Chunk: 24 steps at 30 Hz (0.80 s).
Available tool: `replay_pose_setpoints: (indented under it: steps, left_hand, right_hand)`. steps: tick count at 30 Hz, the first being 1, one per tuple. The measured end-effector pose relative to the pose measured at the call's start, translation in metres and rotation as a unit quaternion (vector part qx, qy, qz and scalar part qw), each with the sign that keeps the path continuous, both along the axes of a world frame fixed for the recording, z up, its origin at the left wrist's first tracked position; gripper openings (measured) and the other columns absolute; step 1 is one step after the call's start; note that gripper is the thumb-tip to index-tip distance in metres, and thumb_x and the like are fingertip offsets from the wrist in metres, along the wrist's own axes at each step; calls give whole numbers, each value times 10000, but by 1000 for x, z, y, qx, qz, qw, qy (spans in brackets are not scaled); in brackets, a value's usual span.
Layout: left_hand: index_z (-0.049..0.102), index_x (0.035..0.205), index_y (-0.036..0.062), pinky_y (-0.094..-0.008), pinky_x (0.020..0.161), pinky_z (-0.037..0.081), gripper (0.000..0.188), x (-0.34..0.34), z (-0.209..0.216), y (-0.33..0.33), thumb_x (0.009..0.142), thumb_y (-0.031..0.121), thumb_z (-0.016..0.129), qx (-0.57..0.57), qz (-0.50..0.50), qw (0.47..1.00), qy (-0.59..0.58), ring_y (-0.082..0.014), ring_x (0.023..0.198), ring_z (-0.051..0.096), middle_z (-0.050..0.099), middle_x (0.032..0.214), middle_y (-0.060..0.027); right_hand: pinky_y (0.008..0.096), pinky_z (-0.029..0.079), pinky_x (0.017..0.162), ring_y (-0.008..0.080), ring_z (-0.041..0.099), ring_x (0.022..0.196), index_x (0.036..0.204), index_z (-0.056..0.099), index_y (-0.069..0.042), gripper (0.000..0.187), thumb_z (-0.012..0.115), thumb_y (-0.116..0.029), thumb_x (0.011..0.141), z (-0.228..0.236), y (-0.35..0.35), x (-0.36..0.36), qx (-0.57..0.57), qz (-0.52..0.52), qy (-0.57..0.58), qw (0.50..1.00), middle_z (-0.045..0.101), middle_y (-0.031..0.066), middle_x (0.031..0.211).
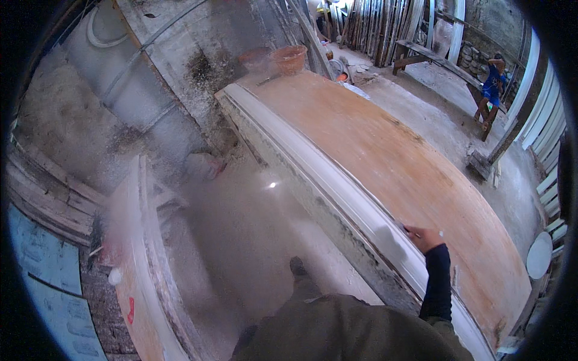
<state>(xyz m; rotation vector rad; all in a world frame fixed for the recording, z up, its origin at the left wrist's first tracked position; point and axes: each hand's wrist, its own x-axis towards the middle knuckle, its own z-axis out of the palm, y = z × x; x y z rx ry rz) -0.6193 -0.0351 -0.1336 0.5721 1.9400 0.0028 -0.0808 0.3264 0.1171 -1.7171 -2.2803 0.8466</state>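
My right hand [426, 239], in a dark sleeve, is closed at the inner edge of a long white plaster moulding [313, 161]. A small thin dark tip shows at the fingers, but what they hold is too small to make out. Ridged along its length, the moulding runs down the near side of a broad wooden tabletop [385, 156]. White smears and a slim pale stick [456, 277] lie on the wood close to my forearm. My left hand is out of the picture.
Orange basins [289, 59] stand at the table's far end. On my left is another bench with a white moulding [141, 210]. Blue panels [54, 301] lie beyond it. A person in blue [494, 84] is by a wooden bench [439, 59] at the far right, near a post [506, 141].
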Motion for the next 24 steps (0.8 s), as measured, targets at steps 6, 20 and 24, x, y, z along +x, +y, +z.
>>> replay_pose_setpoints:
  steps: [6, 20, 24]
  left_hand:
    - [344, 1266, 72, -372, 936, 333, 499, -140, -11, 22, 845, 314, 459, -79, 92, 991, 49, -284, 1113, 428, 416, 1240, -165]
    - [428, 1221, 139, -537, 964, 194, 502, -214, 152, 657, 777, 362, 503, 597, -345, 673, 267, -314, 1186, 329, 412, 1254, -113]
    - [468, 1189, 217, -636, 913, 130, 435, -212, 128, 723, 802, 414, 454, 615, -368, 686, 121, -274, 1166, 337, 460, 1198, -35]
  right_hand:
    - [371, 443, 779, 306, 565, 891, 1072, 568, -177, 310, 439, -289, 814, -19, 135, -187, 7, 25, -58, 998, 585, 128, 986]
    - [374, 416, 835, 290, 548, 956, 1105, 546, -174, 337, 421, -325, 831, -47, 258, -300, -152, -36, -97, 983, 576, 131, 1027]
    - [312, 465, 611, 180, 573, 613, 1108, 555, -184, 283, 492, -229, 836, -46, 278, -336, -52, -102, -8, 993, 620, 115, 774]
